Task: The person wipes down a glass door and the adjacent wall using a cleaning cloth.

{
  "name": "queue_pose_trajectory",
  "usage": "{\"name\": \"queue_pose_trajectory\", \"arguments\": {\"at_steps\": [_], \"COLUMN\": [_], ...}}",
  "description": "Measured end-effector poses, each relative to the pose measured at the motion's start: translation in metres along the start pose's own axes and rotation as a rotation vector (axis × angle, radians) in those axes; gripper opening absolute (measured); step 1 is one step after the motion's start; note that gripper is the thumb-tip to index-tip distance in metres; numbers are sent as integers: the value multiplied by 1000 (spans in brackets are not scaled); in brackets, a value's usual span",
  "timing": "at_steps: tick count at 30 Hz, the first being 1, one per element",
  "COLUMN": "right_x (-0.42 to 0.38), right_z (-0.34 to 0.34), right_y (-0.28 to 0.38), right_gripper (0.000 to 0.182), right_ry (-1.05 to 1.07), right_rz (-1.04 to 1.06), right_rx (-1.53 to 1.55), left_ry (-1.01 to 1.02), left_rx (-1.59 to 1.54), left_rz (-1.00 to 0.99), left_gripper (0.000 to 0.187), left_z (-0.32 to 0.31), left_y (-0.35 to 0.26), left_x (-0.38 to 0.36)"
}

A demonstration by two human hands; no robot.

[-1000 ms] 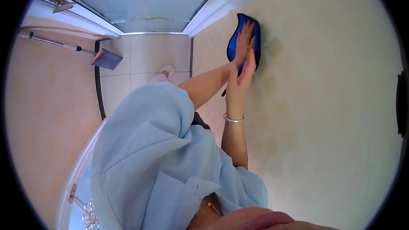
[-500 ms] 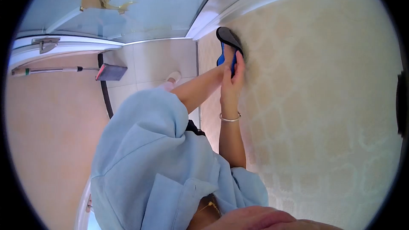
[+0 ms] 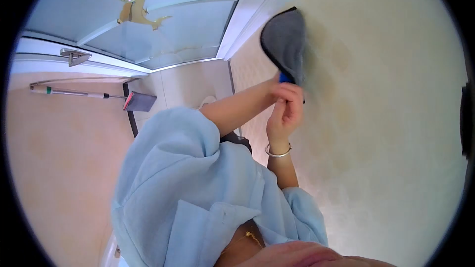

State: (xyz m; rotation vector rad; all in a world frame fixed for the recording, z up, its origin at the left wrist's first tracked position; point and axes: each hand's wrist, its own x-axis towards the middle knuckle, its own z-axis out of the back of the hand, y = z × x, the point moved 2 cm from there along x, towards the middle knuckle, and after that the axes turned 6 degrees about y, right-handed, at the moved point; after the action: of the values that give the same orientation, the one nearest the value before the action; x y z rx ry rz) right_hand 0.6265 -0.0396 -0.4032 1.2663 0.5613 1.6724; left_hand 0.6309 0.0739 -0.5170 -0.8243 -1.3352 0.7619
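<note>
A grey mitt-like cloth [image 3: 287,39] with black edging and a bit of blue at its lower end lies against the pale patterned surface. It covers my left hand [image 3: 275,83]; only the wrist side shows, and the fingers are hidden inside. Just below the cloth's lower end, my right hand [image 3: 288,105] is beside my left wrist, fingers bent and pressed together. A small dark tip sticks out past those fingers; what they hold is not clear. A silver bracelet [image 3: 278,153] circles my right wrist.
At the upper left stands a glass-panelled door [image 3: 185,29] with a gold mermaid-like decoration [image 3: 140,16] and a metal handle [image 3: 74,57]. A long-handled tool [image 3: 74,92] with a grey flat head lies at the left. Light floor tiles [image 3: 170,86] show beside it.
The cloth has turned and spread, showing more grey and less blue. My right hand has moved down from the blue part, and its fingers have curled.
</note>
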Motion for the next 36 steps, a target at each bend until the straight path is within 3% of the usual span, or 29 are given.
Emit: {"name": "queue_pose_trajectory", "arguments": {"at_steps": [3,7,8,11,13,15,17,21,24,29,32,36], "right_x": [-2,-36,-52,-101,-110,-106,-93,-64,-51,-52,-52,-45], "right_z": [6,20,23,20,-5,-17,-14,4,12,13,5,-9], "right_y": [33,44,34,-38,-52,-58,-60,-57,-55,-50,-44,-20], "right_gripper": [14,18,16,13,34,36,38,43,46,52,55,53], "right_ry": [138,85,19,-73,-38,55,161,292,308,284,227,216], "right_rz": [146,231,182,-369,-586,-675,-579,-197,-53,52,6,27], "right_rx": [41,34,89,566,772,829,652,-24,-262,-462,-384,-393], "left_ry": [-21,35,62,135,176,186,185,152,152,204,220,-5], "left_rx": [-54,-154,-190,-306,-405,-493,-555,-635,-686,-769,-786,-830], "left_rz": [48,163,211,399,533,636,684,685,663,624,611,622], "left_gripper": [42,41,41,40,40,40,39,39,38,37,37,35], "left_z": [15,42,48,62,56,53,54,89,123,156,180,228], "left_y": [-12,-25,-26,-35,-43,-54,-66,-92,-109,-127,-138,-186], "left_x": [4,-12,-25,-70,-102,-119,-121,-98,-82,-73,-70,-69]}}
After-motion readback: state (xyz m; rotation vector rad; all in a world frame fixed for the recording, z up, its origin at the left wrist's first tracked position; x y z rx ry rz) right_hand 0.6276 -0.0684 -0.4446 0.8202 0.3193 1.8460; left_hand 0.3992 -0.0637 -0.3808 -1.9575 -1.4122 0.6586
